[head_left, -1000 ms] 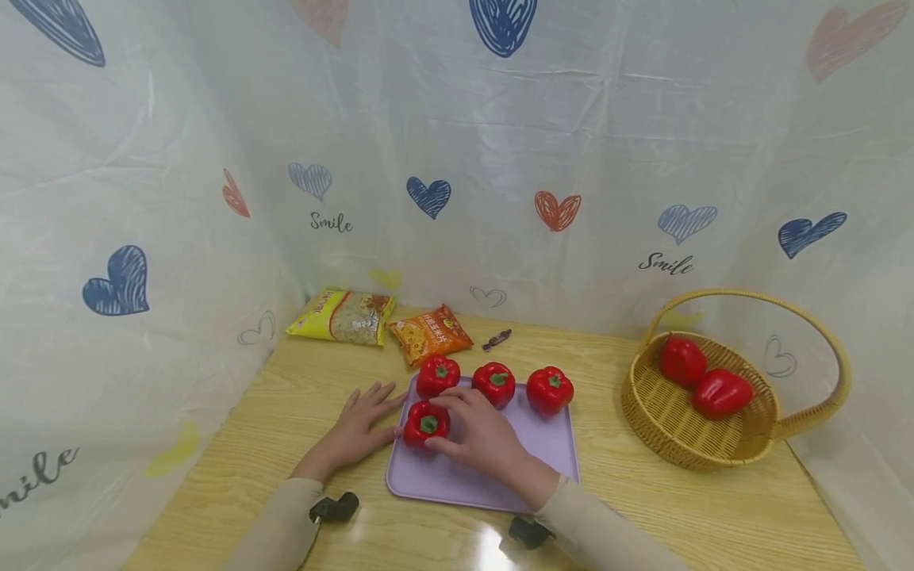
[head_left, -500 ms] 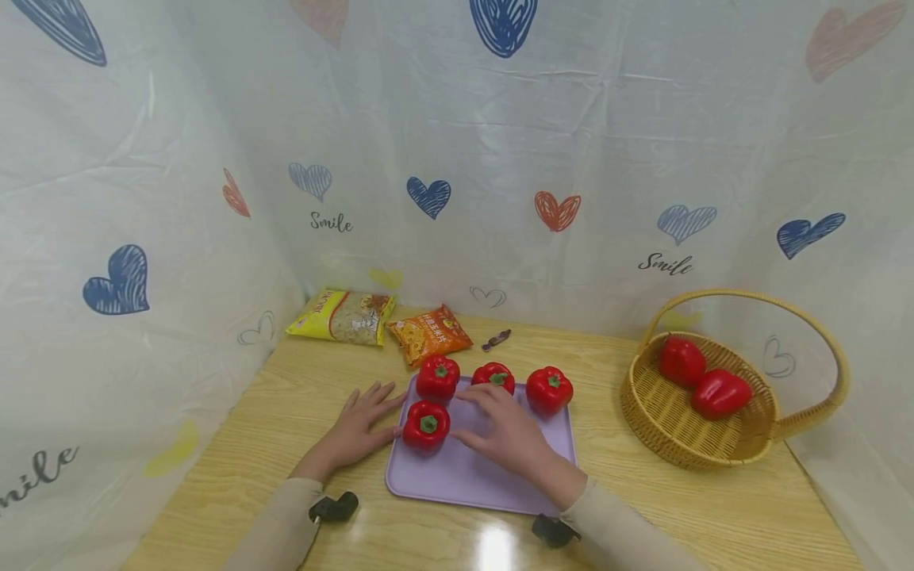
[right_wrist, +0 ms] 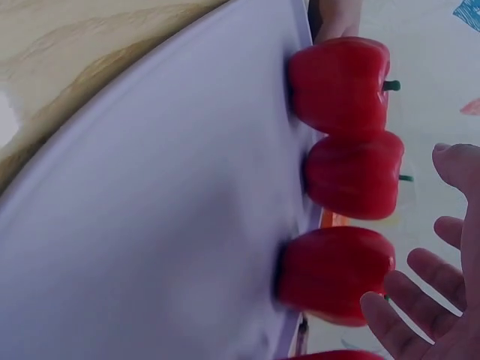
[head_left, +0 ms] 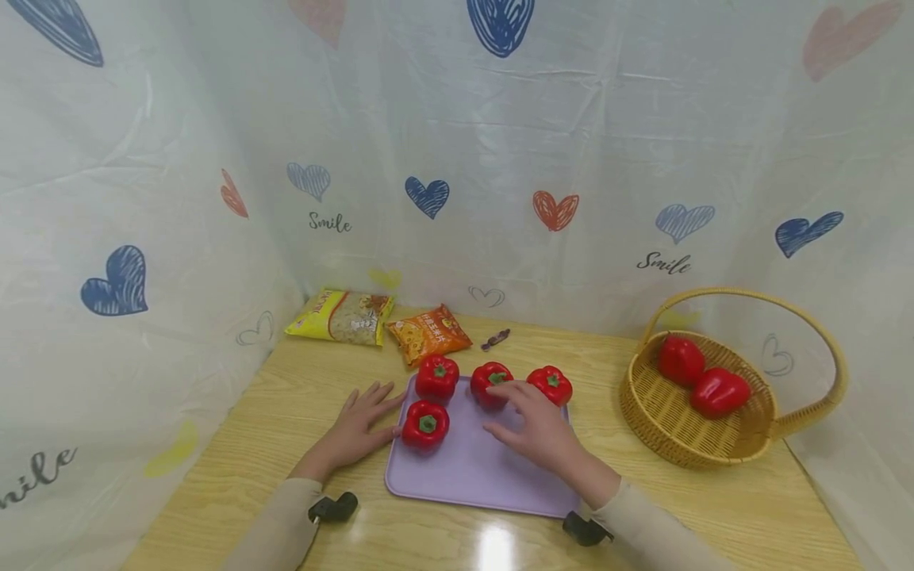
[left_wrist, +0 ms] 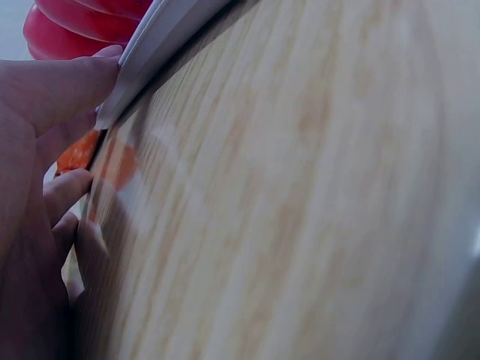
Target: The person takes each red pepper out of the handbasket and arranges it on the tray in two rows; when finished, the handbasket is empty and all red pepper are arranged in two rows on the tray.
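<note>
Four... several red bell peppers stand upright on a lilac tray (head_left: pixel 485 484): a front-left pepper (head_left: pixel 425 428), a back-left pepper (head_left: pixel 437 379), a middle pepper (head_left: pixel 489 384) and a right pepper (head_left: pixel 548 382). My left hand (head_left: pixel 362 427) lies spread on the table, its thumb and fingertips at the tray's left rim. In the left wrist view the thumb touches that rim (left_wrist: pixel 142 56). My right hand (head_left: pixel 539 432) hovers over the tray, fingers loosely bent and holding nothing. It partly covers the middle and right peppers in the head view; the right wrist view shows its fingers (right_wrist: pixel 427 296) above the peppers.
A wicker basket (head_left: pixel 660 432) with a tall handle stands at the right, two red peppers inside. Behind the tray lie a yellow snack bag (head_left: pixel 343 317), an orange snack bag (head_left: pixel 430 335) and a small wrapped candy (head_left: pixel 496 340). A heart-printed curtain (head_left: pixel 485 262) encloses the table.
My right hand has let go of the front-left pepper and moved right across the tray. The peppers and my left hand stay where they were.
</note>
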